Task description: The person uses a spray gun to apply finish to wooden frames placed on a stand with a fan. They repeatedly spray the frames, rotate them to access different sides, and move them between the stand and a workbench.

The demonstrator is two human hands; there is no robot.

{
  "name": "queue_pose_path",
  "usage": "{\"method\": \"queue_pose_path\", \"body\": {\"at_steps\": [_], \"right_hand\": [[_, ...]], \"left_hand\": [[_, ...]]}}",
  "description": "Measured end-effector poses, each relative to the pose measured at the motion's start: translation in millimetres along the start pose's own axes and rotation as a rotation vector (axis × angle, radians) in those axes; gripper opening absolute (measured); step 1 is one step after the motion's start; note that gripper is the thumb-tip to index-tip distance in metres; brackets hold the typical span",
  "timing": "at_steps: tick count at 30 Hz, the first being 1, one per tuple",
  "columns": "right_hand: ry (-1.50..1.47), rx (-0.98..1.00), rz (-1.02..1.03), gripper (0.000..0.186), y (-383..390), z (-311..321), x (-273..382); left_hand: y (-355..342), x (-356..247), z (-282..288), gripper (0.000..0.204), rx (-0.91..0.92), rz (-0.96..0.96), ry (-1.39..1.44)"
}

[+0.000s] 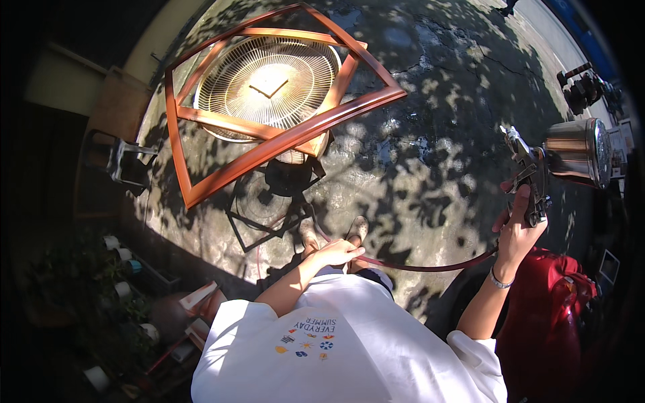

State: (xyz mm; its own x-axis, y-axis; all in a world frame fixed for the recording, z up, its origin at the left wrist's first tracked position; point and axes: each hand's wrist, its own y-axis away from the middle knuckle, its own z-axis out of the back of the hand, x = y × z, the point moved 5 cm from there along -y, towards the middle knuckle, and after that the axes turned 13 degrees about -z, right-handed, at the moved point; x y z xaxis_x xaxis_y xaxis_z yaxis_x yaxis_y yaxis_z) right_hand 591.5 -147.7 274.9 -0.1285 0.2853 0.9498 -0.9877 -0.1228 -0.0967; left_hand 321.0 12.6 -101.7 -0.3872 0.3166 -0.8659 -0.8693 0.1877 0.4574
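My right hand (517,225) is closed round the handle of a metal spray gun (526,158), held out at the right with its nozzle pointing away from me. A shiny metal paint cup (571,153) is attached to the gun's right side. From the gun a dark red air hose (430,268) sags across in front of my body to my left hand (339,252), whose fingers are closed on it at waist height. Beyond my hands, a large reddish-brown wooden frame (262,163) and a smaller wooden frame (225,121) lie crossed over a round wire fan grille (302,74). Neither hand touches the frames.
Shadow-dappled concrete (430,168) surrounds my feet. A red machine or covered object (544,316) stands close by my right arm. Potted plants (127,295) line the lower left, near a small metal stool (131,161). Dark equipment (581,87) is at the far right.
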Motion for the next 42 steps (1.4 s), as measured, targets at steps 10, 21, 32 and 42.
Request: {"method": "queue_pose_path", "body": {"at_steps": [10,21,32,42], "right_hand": [[0.080,-0.190,0.011,0.031,20,10,2],[0.156,-0.259,0.013,0.027,45,3,-42],[-0.011,0.119,-0.190,0.019,155,-81,-43],[0.019,0.267,-0.229,0.011,306,-156,20]], "left_hand": [[189,89,136,0.055,-0.542,-0.032,-0.215],[343,162,208,0.050,-1.072,-0.035,-0.386],[422,151,212,0.056,-1.251,-0.027,-0.202],[498,187,252,0.053,-1.313,-0.331,-0.060]]}}
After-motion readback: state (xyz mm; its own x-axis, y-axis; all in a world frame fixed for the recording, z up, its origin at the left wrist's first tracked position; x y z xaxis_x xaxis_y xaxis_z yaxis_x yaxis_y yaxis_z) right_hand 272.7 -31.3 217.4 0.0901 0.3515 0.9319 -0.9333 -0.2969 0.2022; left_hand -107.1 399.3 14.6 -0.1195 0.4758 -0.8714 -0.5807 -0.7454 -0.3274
